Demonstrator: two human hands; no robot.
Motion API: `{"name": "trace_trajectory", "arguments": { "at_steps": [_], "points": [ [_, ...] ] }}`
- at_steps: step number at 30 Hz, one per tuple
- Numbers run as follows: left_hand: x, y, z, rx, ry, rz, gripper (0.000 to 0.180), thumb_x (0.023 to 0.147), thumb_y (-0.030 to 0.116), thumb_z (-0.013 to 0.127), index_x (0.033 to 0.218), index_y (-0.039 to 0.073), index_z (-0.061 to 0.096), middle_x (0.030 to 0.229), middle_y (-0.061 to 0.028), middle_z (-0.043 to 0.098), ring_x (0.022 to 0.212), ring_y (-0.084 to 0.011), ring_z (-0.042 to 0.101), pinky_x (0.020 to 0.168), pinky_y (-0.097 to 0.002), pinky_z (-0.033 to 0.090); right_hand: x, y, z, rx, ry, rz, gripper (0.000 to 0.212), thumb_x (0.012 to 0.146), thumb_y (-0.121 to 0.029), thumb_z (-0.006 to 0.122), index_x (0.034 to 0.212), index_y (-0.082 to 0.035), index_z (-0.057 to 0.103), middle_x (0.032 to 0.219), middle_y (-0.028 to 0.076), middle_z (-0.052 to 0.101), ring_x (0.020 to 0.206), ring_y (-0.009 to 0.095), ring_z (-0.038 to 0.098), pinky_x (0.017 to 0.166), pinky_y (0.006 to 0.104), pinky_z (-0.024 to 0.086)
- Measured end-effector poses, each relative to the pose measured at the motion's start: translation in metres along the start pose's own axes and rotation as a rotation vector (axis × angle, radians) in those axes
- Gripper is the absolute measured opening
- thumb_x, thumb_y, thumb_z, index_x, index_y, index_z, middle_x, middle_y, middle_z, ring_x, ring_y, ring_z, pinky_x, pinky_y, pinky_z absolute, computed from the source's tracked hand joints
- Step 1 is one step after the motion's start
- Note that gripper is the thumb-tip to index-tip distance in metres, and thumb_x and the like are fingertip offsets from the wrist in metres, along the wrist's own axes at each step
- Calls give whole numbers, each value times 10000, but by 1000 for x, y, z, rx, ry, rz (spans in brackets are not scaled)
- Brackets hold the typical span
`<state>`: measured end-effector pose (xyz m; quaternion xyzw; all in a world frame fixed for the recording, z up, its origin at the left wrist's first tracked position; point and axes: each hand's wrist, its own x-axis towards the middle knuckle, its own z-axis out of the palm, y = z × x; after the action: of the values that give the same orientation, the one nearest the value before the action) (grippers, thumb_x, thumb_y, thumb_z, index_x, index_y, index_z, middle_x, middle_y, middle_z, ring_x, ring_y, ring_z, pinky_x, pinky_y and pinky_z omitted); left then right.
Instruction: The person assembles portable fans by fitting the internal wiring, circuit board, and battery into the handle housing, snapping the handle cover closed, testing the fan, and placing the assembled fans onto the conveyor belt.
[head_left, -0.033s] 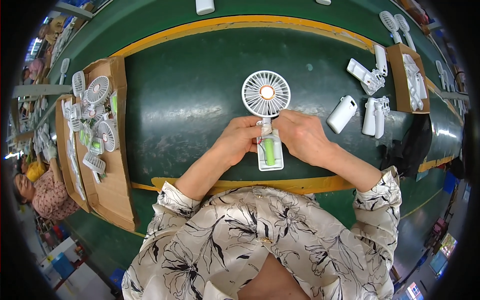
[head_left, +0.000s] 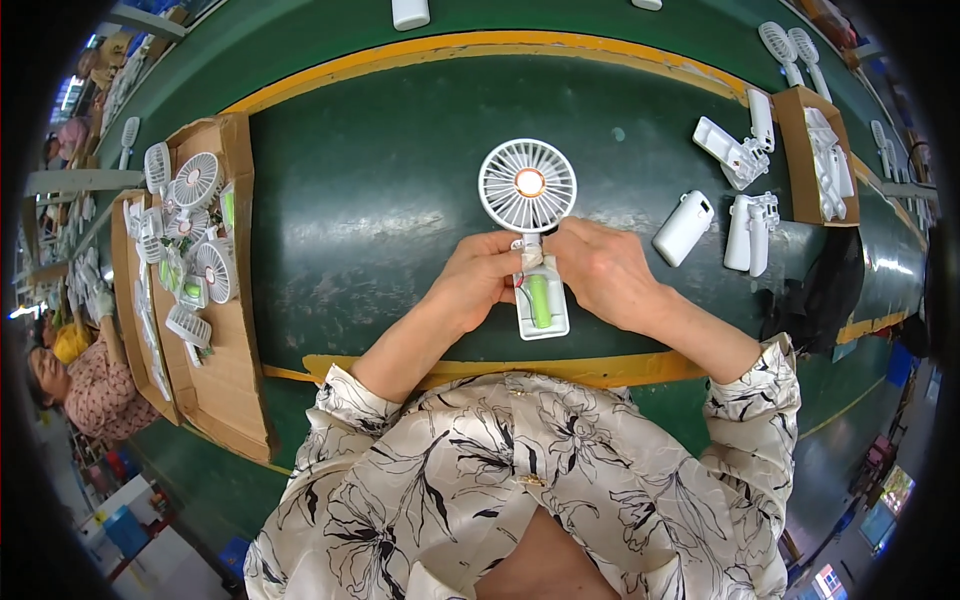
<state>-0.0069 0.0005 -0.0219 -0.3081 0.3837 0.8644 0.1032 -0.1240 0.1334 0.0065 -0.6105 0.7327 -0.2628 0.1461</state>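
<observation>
A white handheld fan (head_left: pixel 528 186) with a round grille and a copper-ringed hub lies upright before me, over the dark green work surface. Its handle is uncovered, showing a green battery cell (head_left: pixel 540 301) and thin wires in the white shell. My left hand (head_left: pixel 479 278) grips the neck of the handle from the left, thumb across its top. From the right, my right hand (head_left: pixel 606 268) has its fingers closed at the neck just below the grille. A small dark bit shows at those fingertips; I cannot make out what it is.
An open cardboard box (head_left: pixel 222 350) on the left holds several fan heads with green cells. White handle covers (head_left: pixel 684 229) lie at the right, beside a small carton (head_left: pixel 798 160) of white parts. A yellow strip (head_left: pixel 480 372) edges the bench. Another person sits at far left.
The fan has turned slightly: its head has shifted a little left and the handle's lower end slightly right. Both hands stay on its neck.
</observation>
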Motion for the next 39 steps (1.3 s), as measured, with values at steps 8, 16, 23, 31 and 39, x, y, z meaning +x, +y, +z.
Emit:
{"name": "trace_trajectory", "arguments": {
  "at_steps": [8,16,23,31,39],
  "points": [
    [3,0,11,-129,216,353,192,854,31,476,1030,-7,543,917,-61,595,788,-118,578,645,-258,494,3,-20,20,166,231,319,815,606,-300,722,1215,58,317,997,162,463,934,325,478,744,398,429],
    [-2,2,11,-191,125,403,212,846,52,514,1046,-11,543,1033,-98,596,883,-147,583,748,-278,476,2,-10,44,783,388,501,709,680,-164,669,1245,79,317,932,155,534,820,250,564,716,339,460],
    [-4,-9,8,-56,138,522,231,795,-56,512,1023,-44,547,931,-87,609,807,-130,589,704,-272,484,7,-7,34,814,290,555,670,670,-112,632,1240,80,337,859,157,580,769,223,579,721,307,461],
    [-3,-9,5,14,203,509,216,804,-62,474,1008,-50,545,902,-88,607,763,-134,589,668,-272,499,9,-17,22,670,150,626,759,650,-142,659,1283,37,282,955,150,585,863,229,586,772,322,453],
    [-4,-8,-3,7,171,396,193,831,-21,479,1011,-46,543,903,-106,605,775,-149,597,664,-294,517,-11,-7,24,657,380,266,625,715,34,518,1289,3,275,1066,142,564,983,242,557,853,346,429]
  ]
}}
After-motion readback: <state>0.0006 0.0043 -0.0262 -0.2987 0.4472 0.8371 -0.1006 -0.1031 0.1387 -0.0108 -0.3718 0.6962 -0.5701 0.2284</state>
